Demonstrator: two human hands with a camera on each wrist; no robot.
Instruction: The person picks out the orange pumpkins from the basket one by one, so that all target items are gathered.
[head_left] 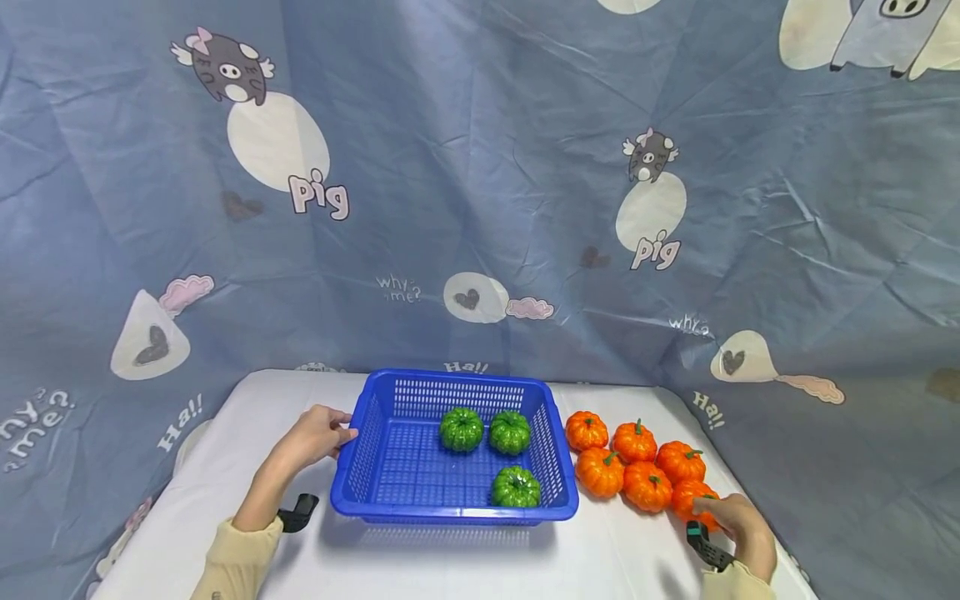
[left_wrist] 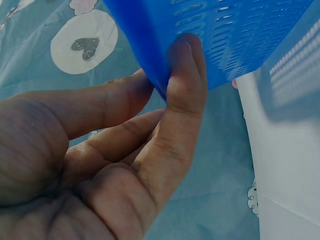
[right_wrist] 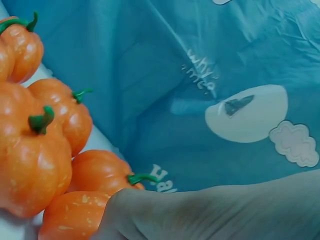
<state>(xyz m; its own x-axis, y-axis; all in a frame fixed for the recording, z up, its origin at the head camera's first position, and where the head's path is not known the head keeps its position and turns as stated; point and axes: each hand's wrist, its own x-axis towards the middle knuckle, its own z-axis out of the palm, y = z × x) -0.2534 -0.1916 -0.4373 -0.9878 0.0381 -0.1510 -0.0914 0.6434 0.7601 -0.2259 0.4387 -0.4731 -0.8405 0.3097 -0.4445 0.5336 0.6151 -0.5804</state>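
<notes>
Three green toy pumpkins (head_left: 516,487) lie in a blue plastic basket (head_left: 457,514) on the white table. My left hand (head_left: 313,435) pinches the basket's left rim between thumb and fingers. The left wrist view shows that hand close up, with the thumb (left_wrist: 115,100) against the blue rim (left_wrist: 145,55). To the right of the basket, several orange toy pumpkins (head_left: 600,472) stand in two slanting rows. At the near right end, my right hand (head_left: 742,529) grips an orange pumpkin (head_left: 684,497), partly covering it. Its other fingers are hidden in the right wrist view.
The white table (head_left: 600,558) ends at the back and sides against a blue-grey cloth (head_left: 465,200) printed with pigs and hearts. Close by the gripped one stand neighbouring orange pumpkins (right_wrist: 102,172). Black straps with a camera mount (head_left: 705,546) sit on both wrists.
</notes>
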